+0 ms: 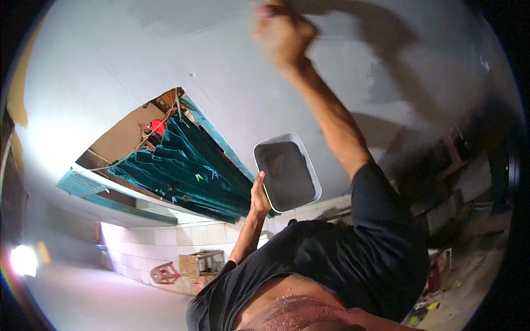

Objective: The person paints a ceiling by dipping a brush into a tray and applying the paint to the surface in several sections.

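My left hand (259,197) is wrapped round the left side of a white rectangular tub (307,158). Dark grey material (286,172), which looks like paint, covers the tub's inside. Raised high against a pale grey-blue wall (221,60), my right hand (287,41) is closed in a fist and smeared by motion. Something small and dark reddish shows at its top, too blurred to name. Darker grey patches (182,16) mark the wall near that hand, and the arm throws a shadow across it.
Left of the tub, a wall opening holds a dark green curtain (187,165) on a cord, with a red object (157,127) behind it. A red stool (164,273) and a wooden stand (201,263) are low at left. Assorted items lie on the floor at lower right.
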Action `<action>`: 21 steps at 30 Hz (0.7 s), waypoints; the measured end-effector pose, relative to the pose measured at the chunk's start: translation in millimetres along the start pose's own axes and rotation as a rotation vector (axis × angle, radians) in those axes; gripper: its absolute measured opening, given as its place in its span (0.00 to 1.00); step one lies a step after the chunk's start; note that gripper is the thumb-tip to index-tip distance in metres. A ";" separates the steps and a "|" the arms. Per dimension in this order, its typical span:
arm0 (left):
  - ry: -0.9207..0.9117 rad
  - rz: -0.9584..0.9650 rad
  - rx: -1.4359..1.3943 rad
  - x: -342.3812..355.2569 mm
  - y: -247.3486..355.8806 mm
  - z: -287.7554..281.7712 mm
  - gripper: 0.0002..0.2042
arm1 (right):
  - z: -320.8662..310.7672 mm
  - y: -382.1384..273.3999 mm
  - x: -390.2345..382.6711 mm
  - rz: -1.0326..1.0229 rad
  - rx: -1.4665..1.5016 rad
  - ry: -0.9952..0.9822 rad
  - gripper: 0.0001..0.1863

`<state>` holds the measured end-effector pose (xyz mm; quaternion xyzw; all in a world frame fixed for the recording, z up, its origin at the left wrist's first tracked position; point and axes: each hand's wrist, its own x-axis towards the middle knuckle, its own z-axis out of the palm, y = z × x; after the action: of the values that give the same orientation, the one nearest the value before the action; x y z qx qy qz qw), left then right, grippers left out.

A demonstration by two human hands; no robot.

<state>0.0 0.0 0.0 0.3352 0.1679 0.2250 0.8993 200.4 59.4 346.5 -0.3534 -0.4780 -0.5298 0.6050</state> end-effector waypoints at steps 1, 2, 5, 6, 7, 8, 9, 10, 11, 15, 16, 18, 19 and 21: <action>0.043 0.022 -0.033 2.5 2.7 -7.4 0.25 | -4.1 0.9 1.3 0.009 -0.034 0.015 0.07; 0.085 0.045 -0.063 3.9 6.5 -15.0 0.24 | 7.9 -5.4 -8.3 0.025 0.032 -0.260 0.18; 0.209 0.114 0.081 -15.6 49.1 -8.3 0.24 | 79.1 -62.2 -19.5 0.125 0.144 -0.063 0.15; 0.104 0.108 0.102 -8.3 51.7 17.3 0.24 | 87.4 -56.7 -16.7 0.046 0.212 -0.135 0.10; 0.097 0.101 0.103 -9.6 51.8 24.4 0.24 | 94.2 -70.3 -10.3 0.062 0.280 -0.094 0.04; 0.100 0.102 0.116 -9.6 52.4 29.3 0.24 | 89.2 -73.7 -12.1 0.126 0.260 -0.160 0.02; 0.113 0.120 0.118 -12.0 53.4 31.7 0.25 | 80.2 -81.6 -5.4 0.188 0.260 -0.232 0.01; 0.051 0.077 0.067 -11.8 50.9 33.4 0.25 | 70.1 -74.2 -3.7 0.169 0.207 -0.202 0.01; 0.046 0.073 0.050 -8.2 45.9 31.3 0.25 | 60.0 -58.8 -3.7 0.151 0.152 -0.171 0.03; 0.043 0.080 0.002 -4.4 33.5 20.9 0.24 | -15.7 17.6 -2.8 0.191 0.030 -0.091 0.07; 0.047 0.080 -0.011 0.5 29.2 14.0 0.24 | -38.6 30.4 1.5 0.170 -0.011 -0.022 0.06; 0.055 0.070 -0.050 2.1 23.1 17.2 0.24 | -80.5 53.1 13.7 0.205 -0.006 0.092 0.02; 0.043 0.060 -0.007 0.0 29.0 29.3 0.25 | -99.3 56.5 19.5 0.218 -0.077 0.108 0.02; 0.016 0.039 0.003 1.1 31.3 31.6 0.26 | -133.8 64.7 23.9 0.094 -0.121 0.121 0.04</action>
<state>6.1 5.0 43.8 0.3378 0.1691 0.2448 0.8930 290.6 -60.5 335.1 -0.3785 -0.3906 -0.5490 0.6346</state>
